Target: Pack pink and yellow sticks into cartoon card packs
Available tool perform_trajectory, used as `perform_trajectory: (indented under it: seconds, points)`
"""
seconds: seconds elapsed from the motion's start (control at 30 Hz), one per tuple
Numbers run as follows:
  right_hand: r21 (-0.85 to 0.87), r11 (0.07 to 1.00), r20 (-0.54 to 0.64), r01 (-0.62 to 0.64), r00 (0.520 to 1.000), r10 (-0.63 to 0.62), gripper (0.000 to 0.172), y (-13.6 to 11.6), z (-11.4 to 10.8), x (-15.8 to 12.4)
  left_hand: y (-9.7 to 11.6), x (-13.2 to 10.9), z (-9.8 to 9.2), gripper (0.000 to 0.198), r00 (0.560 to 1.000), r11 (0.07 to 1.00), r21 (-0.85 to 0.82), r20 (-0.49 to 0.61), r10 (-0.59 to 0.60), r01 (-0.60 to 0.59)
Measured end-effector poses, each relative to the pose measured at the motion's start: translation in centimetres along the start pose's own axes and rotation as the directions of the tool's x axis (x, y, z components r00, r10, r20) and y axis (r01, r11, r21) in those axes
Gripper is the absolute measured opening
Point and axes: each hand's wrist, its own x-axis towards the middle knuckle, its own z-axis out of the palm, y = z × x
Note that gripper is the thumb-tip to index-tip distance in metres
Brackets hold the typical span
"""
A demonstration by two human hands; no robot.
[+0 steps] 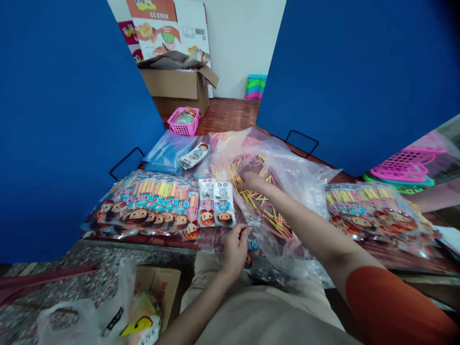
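Note:
My left hand (pixel 236 247) is closed near the table's front edge. Its fingers pinch the edge of a small clear printed pouch (pixel 252 243), which hangs partly hidden behind them. My right hand (pixel 249 181) reaches into a large clear plastic bag (pixel 305 179) among loose thin yellow and pink sticks (pixel 264 208). Its fingertips are hidden there, so their grip does not show. Left of the hands lie two flat printed pouches (pixel 215 203) side by side. Beyond these rests a bundle of white printed pouches (pixel 195 155).
Filled stick pouches lie in a pile at left (pixel 154 203) and another at right (pixel 373 211). A pink basket (pixel 184 122) holds packets. Behind it stands an open carton (pixel 176 86). Blue partitions (pixel 72 120) flank the table. Pink baskets (pixel 402 165) stand at far right.

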Motion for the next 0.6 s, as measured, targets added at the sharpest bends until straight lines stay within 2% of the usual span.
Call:
perform_trajectory:
  seconds: [0.17, 0.27, 0.4, 0.47, 0.6]
  points:
    - [0.103, 0.995, -0.152, 0.012, 0.988, 0.004, 0.013, 1.7, -0.2, -2.1, -0.1, 0.2, -0.3, 0.023, 0.999, 0.998, -0.066, 0.04, -0.003, 0.005]
    - [0.17, 0.985, -0.26, 0.017, 0.965, 0.028, 0.019, 2.8, -0.1, -4.2, -0.2, 0.4, -0.4, 0.023, 0.998, 0.997, -0.081, 0.058, 0.006, -0.002]
    - [0.378, 0.916, -0.436, 0.132, 0.899, 0.051, 0.027, 3.7, 1.2, -7.6, -0.3, 0.3, -0.6, 0.022, 0.997, 0.995, -0.099, 0.077, 0.017, -0.009]
    - [0.442, 0.882, -0.439, 0.164, 0.897, 0.053, 0.025, 3.8, 2.1, -9.0, -0.4, 0.3, -0.6, 0.02, 0.995, 0.994, -0.111, 0.099, 0.022, -0.011]
    - [0.465, 0.876, -0.417, 0.128, 0.904, 0.09, 0.028, 4.1, 2.9, -10.9, -0.8, 0.3, -0.7, 0.02, 0.989, 0.993, -0.12, 0.143, 0.026, -0.009]
